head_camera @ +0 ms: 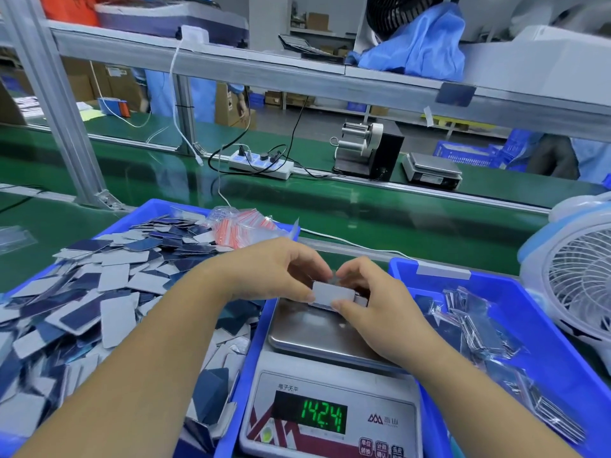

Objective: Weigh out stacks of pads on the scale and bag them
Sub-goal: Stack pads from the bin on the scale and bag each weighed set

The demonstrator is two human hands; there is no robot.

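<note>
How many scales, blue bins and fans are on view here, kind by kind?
Scales: 2, the near scale under the hands and a far scale across the belt.
Blue bins: 2, the left bin and the right bin.
Fans: 2, a white fan and a black fan.
Total: 6.

Two bare forearms reach forward and converge at centre, the left hand (pixel 277 269) and right hand (pixel 373 305) meeting fingertip to fingertip, fingers curled and thumbs pinching inward, the right wrist lying lower than the left.
</note>
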